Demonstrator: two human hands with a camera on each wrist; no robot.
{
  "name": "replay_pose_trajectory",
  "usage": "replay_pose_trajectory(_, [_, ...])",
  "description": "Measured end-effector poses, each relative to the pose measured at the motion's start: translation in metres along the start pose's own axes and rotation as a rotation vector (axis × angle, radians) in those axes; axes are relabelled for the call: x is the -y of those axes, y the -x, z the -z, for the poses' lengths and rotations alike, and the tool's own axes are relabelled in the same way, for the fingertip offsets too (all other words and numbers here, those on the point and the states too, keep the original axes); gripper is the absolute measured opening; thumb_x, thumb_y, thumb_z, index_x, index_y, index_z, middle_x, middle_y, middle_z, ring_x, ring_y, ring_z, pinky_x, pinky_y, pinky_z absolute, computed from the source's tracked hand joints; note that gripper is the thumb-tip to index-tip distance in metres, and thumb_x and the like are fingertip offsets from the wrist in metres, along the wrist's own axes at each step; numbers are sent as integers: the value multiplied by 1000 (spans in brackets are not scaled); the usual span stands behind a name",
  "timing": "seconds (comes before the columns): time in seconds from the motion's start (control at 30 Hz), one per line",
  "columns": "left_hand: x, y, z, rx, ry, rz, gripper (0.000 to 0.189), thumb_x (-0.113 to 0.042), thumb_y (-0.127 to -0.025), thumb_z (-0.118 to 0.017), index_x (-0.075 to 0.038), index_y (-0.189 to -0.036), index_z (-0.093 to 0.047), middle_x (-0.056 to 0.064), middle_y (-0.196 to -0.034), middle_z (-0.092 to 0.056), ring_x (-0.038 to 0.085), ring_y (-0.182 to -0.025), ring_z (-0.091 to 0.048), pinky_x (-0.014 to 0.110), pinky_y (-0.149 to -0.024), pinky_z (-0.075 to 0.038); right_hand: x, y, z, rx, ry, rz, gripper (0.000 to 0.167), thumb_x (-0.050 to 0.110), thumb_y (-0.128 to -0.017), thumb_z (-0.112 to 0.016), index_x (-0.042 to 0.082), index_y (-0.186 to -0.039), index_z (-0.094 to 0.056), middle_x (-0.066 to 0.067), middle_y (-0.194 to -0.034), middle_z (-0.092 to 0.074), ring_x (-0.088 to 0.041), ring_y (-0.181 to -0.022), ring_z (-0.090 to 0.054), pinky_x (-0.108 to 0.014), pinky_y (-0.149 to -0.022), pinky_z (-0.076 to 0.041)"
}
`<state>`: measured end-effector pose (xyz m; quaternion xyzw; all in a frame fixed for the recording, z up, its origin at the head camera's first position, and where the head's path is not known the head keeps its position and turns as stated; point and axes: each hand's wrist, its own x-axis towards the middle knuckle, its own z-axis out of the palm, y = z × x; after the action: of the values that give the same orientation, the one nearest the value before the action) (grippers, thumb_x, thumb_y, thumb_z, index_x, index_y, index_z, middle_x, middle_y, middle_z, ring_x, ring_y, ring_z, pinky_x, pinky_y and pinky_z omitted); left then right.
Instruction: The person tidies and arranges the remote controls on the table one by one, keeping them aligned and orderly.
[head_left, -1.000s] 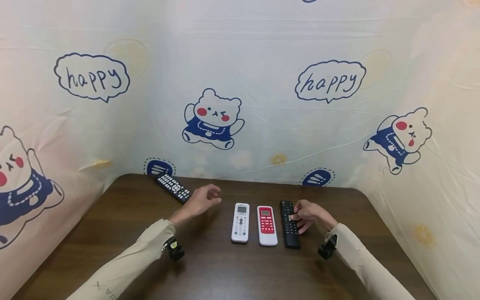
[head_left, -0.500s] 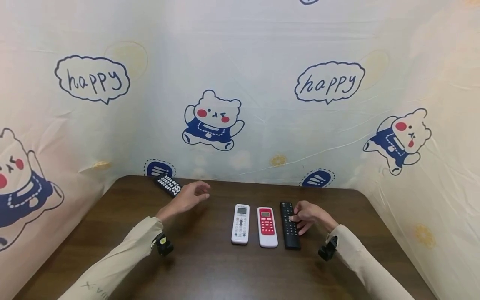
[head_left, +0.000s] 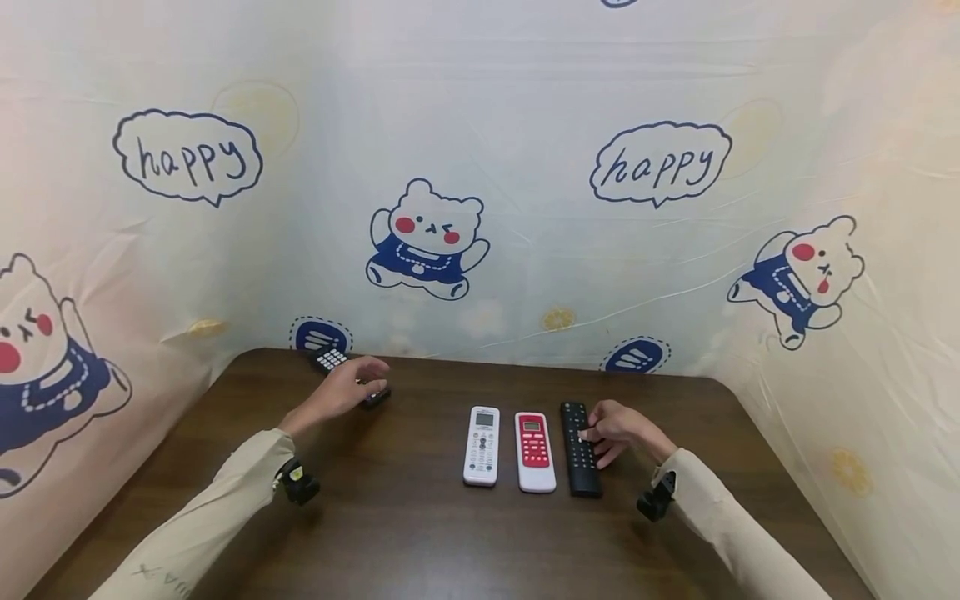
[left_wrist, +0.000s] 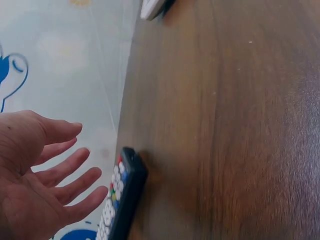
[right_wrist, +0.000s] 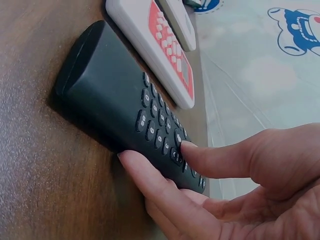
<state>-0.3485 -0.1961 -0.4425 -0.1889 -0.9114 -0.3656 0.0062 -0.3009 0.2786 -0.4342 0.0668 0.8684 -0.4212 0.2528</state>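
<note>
Head view: a brown wooden table (head_left: 405, 533) bearing four remote controls, with two hands at work over it. Right hand (head_left: 617, 427) grips the slim black remote (head_left: 580, 463), the rightmost of the four, which lies lengthwise on the tabletop; as the right wrist view shows, the thumb rests on the keys while the fingers bear against one long side. Left hand (head_left: 347, 390) has its fingers loosely spread and crosses in front of the white-keyed remote (head_left: 331, 359), which lies slanting near the table's far left edge, both ends visible; whether a fingertip touches it cannot be told. Between the hands, near the black remote, lie the red-and-white remote (head_left: 536, 452) and, to its left, the white remote (head_left: 482, 447), roughly parallel and apart. Behind hangs a pale printed cloth (head_left: 540, 275).
</note>
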Motion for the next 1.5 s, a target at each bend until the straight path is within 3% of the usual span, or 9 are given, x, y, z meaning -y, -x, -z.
replay_pose_trajectory(0.3, [15,1,8,1,-9,49,31,-9,-103,-64,7,-130,-63,26,-125,-68,43,-116,-64,56,-95,-57,-1,-3,0,-36,-16,-34,30,10,-101,-69,-5,-116,-48,-22,-102,-56,-33,-86,-69,-38,-71,-67])
replay_pose_trajectory(0.63, [23,1,19,-13,-15,90,32,-11,-105,-61,7,-132,-62,28,-128,-66,46,-122,-60,59,-100,-54,3,-1,-3,-54,-8,-25,30,6,-101,-68,-6,-117,-46,-22,-102,-55,-33,-85,-69,-38,-70,-66])
replay_pose_trajectory(0.93, [24,1,33,10,-19,25,34,-7,-105,-59,2,-137,-62,28,-140,-62,49,-129,-56,64,-103,-51,1,-3,-5,-67,12,-31,30,8,-101,-68,-4,-117,-45,-23,-103,-54,-34,-87,-68,-38,-70,-66])
replay_pose_trajectory(1.1, [33,0,39,75,-95,34,40,-12,-105,-61,-3,-143,-60,29,-152,-51,53,-142,-43,73,-112,-38,0,-5,-5,-64,22,-36,30,8,-101,-68,-4,-117,-45,-23,-103,-54,-34,-87,-68,-38,-70,-66])
replay_pose_trajectory(1.23, [44,-1,42,129,-129,31,44,-19,-104,-64,-8,-146,-58,32,-157,-43,56,-145,-36,78,-113,-32,-1,-5,-4,-63,22,-35,30,7,-101,-68,-4,-117,-45,-23,-102,-54,-35,-88,-68,-38,-69,-66])
replay_pose_trajectory(1.33, [51,-2,42,166,-165,-27,47,-20,-103,-66,-6,-147,-58,31,-156,-45,57,-145,-35,79,-113,-30,-1,-5,-3,-62,20,-33,30,7,-101,-68,-4,-116,-45,-23,-102,-54,-35,-88,-68,-38,-70,-66])
replay_pose_trajectory(1.5, [58,-3,40,221,-279,-124,50,-8,-100,-68,-4,-149,-55,30,-154,-48,58,-146,-34,82,-111,-28,-2,-5,-3,-55,16,-26,30,7,-101,-68,-4,-116,-45,-22,-101,-55,-35,-88,-68,-38,-69,-66])
